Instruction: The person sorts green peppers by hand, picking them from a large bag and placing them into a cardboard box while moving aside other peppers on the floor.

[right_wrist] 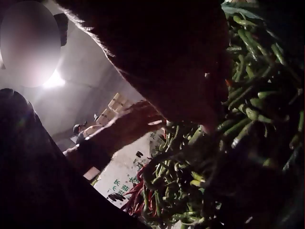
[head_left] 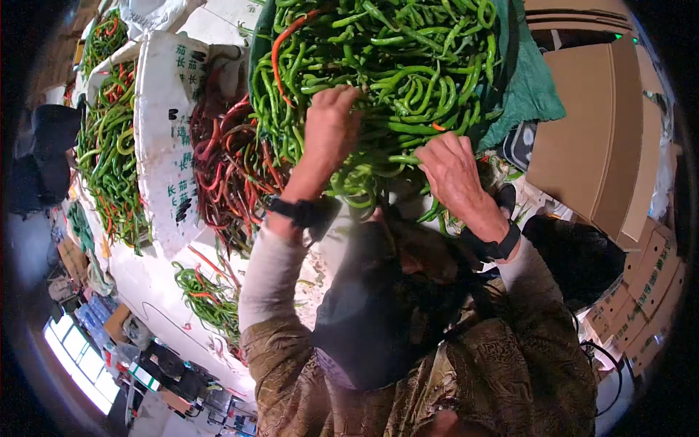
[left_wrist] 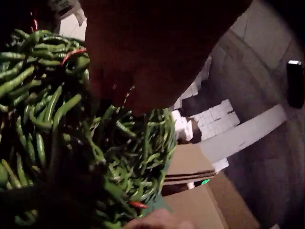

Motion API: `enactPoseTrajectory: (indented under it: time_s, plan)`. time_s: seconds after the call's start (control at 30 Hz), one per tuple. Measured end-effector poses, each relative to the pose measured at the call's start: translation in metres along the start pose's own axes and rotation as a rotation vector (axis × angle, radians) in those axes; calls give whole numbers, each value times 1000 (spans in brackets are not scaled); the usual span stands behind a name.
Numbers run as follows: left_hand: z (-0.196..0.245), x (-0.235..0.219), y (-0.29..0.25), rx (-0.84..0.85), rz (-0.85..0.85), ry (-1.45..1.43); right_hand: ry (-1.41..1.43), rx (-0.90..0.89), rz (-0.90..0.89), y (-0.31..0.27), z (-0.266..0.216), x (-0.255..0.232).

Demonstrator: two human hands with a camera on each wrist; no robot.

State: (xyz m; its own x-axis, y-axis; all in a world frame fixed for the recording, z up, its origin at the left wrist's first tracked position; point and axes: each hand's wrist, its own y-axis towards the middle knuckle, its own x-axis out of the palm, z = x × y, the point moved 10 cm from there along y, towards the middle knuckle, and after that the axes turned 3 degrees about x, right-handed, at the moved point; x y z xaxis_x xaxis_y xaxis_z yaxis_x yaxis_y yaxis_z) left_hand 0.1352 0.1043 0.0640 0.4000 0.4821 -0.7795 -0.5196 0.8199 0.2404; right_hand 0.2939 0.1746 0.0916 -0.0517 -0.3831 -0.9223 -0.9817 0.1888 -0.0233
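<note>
A large heap of long green chili peppers (head_left: 408, 80), with a few red ones in it, fills a green sack (head_left: 535, 91) in front of the person. The left hand (head_left: 331, 124) is at the heap's near left part, fingers bent down among the peppers; I cannot tell what they hold. In the left wrist view that hand (left_wrist: 143, 71) is a dark shape over the peppers. Further right, the right hand (head_left: 455, 171) has curled fingers at the near edge, pinching a green chili pepper (head_left: 404, 159). Loose green peppers (head_left: 357, 182) hang below, between both hands.
Dark red peppers (head_left: 226, 160) lie left of the heap, beside a white printed sack (head_left: 164, 138). Beyond it is another pile of green and red peppers (head_left: 109, 153). A smaller pile (head_left: 207, 295) lies nearer. Cardboard boxes (head_left: 575, 124) stand at the right.
</note>
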Motion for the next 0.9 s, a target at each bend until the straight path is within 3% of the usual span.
enactPoseTrajectory:
  time_s: [0.1, 0.13, 0.27, 0.33, 0.4, 0.43, 0.47, 0.53, 0.6, 0.63, 0.67, 0.73, 0.77, 0.8, 0.9]
  plan:
    - [14, 34, -10, 52, -140, 366, 57, 66, 96, 13, 10, -21]
    - [14, 45, -20, 49, -259, 347, 60, 72, 97, 20, 14, -23]
    - [22, 38, -33, 30, -292, 296, 7, 7, 203, 50, 27, -12]
    - [20, 35, -33, 29, -307, 248, -11, -48, 67, 58, 33, 23]
    - [25, 20, -25, 109, -219, 191, -9, -9, -11, 56, 37, 30]
    - [5, 33, -28, 152, -267, 113, -6, -18, -46, 52, 36, 30]
    - [0, 1, -16, -52, -66, 8, -6, -19, -83, 48, 36, 31]
    - [11, -35, 15, 49, 111, 116, 13, -11, -44, 43, 36, 28]
    - [6, -41, 43, 93, 26, 371, -9, -3, -33, 40, 32, 28]
    - [-13, -28, 53, 29, -133, 498, -3, 4, -62, 40, 30, 27]
    - [-21, -26, 60, 36, -131, 496, -7, 9, -57, 36, 30, 26]
    - [-57, -4, 59, -60, -314, 755, -26, -18, -33, 27, 30, 24]
    - [-61, -5, 60, -53, -268, 804, -4, -17, 31, 24, 32, 17]
    - [-77, 0, 54, -123, -337, 816, 0, -13, 28, 20, 35, 16]
    - [-91, 4, 47, -116, -347, 806, -44, 13, -45, 7, 45, 18]
